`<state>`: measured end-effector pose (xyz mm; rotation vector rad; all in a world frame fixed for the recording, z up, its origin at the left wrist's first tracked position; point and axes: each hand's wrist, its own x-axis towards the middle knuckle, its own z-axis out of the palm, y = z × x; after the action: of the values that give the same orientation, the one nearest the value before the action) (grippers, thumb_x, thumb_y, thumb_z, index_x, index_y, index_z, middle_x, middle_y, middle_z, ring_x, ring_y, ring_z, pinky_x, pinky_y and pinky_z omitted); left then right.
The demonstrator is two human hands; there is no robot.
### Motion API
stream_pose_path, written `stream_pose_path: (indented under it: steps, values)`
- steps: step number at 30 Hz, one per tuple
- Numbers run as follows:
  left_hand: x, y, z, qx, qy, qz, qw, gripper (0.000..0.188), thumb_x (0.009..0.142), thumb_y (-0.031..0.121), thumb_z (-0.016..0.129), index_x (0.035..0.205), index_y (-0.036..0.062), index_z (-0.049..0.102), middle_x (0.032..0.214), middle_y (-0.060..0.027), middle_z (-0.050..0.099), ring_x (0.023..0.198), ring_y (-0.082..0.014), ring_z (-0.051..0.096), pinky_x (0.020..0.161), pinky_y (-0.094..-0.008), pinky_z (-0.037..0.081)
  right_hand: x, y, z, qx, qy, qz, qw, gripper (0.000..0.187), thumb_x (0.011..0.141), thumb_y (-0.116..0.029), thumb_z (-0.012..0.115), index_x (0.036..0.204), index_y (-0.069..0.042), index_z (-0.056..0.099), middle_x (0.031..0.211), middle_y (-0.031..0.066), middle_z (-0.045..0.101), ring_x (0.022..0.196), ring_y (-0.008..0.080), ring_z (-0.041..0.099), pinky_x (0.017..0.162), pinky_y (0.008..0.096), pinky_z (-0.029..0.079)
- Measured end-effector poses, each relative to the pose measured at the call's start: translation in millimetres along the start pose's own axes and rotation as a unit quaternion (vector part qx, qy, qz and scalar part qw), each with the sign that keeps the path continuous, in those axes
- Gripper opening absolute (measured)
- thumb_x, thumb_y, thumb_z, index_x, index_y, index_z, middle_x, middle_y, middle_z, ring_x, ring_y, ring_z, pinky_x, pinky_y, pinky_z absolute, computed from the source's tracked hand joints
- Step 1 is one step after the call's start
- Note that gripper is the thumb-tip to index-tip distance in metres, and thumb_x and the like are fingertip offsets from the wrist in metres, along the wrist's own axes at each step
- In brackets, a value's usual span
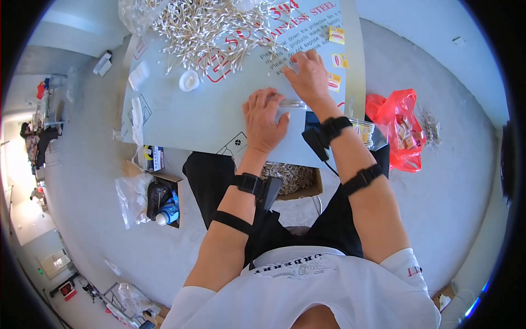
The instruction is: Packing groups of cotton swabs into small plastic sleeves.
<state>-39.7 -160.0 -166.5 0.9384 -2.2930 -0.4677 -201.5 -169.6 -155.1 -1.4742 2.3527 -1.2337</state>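
White shirt [329, 285], left hand [264, 122], clear case [294, 103] right of grip

Bare left hand [264, 122]: back uppermost, fingers bent, thumb spread toward the right. Bare right hand [311, 81]: positioned farther forward, fingers curled, thumb extended leftward and apart from the index fingertip. Bare left forearm [239, 204] and bare right forearm [350, 156]: angled inward, converging toward the hands. Wrists: held apart.

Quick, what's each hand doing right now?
Left hand: fingers at a clear plastic container; grip unclear.
Right hand: fingers bent; whether holding anything, unclear.
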Motion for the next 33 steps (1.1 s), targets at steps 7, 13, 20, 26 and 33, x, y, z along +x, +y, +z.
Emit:
stream_pose_path:
  steps: [7,13,20,26,33]
  values:
    - [1.7,0.8,0.7,-0.009,-0.001,-0.011,1.000,0.038,0.066,0.015,0.070,0.102,0.0090,0.064,0.113,-0.0065,0.060,0.112,-0.0295,0.051,0.093,-0.0417,0.036,-2.9,22.2,13.1,0.013,0.014,-0.010,1.000,0.007,0.077,-0.010,0.065,0.080,-0.004,0.063,0.094,0.0131,0.058,0.094,0.0350,0.055,0.080,0.0436,0.047]
    - [0.0,-0.8,1.2,-0.022,0.014,-0.002,1.000,0.038,0.066,0.013,0.071,0.103,0.0079,0.063,0.114,-0.0082,0.060,0.110,-0.0307,0.052,0.094,-0.0421,0.037,-48.6,15.7,-18.2,0.041,-0.072,-0.077,0.994,0.012,0.075,-0.005,0.067,0.085,-0.004,0.061,0.097,0.0132,0.057,0.095,0.0356,0.054,0.082,0.0444,0.046]
    - [1.7,-10.8,9.8,-0.119,0.085,-0.041,0.988,0.034,0.072,0.000,0.066,0.105,0.0032,0.059,0.110,-0.0123,0.060,0.104,-0.0329,0.054,0.090,-0.0422,0.044,-75.6,-1.4,-26.9,0.021,-0.053,-0.114,0.992,0.035,0.071,-0.011,0.073,0.103,-0.007,0.062,0.107,0.0077,0.057,0.106,0.0287,0.052,0.091,0.0414,0.039]
    - [30.3,-28.0,8.7,-0.072,0.074,-0.058,0.993,0.026,0.075,0.004,0.068,0.099,0.0023,0.059,0.101,-0.0127,0.059,0.097,-0.0334,0.054,0.085,-0.0421,0.045,-97.5,-1.7,-30.1,0.034,-0.059,-0.124,0.990,0.025,0.071,-0.007,0.070,0.094,-0.008,0.062,0.104,0.0050,0.058,0.101,0.0275,0.053,0.087,0.0401,0.041]
    - [96.3,-31.7,19.8,0.111,0.054,-0.085,0.989,0.034,0.074,0.027,0.075,0.097,0.0049,0.062,0.101,-0.0120,0.058,0.102,-0.0330,0.051,0.089,-0.0457,0.040,-97.6,1.4,-31.0,0.047,-0.056,-0.112,0.991,0.023,0.071,-0.007,0.069,0.093,-0.006,0.061,0.102,0.0066,0.058,0.099,0.0281,0.053,0.085,0.0406,0.041]
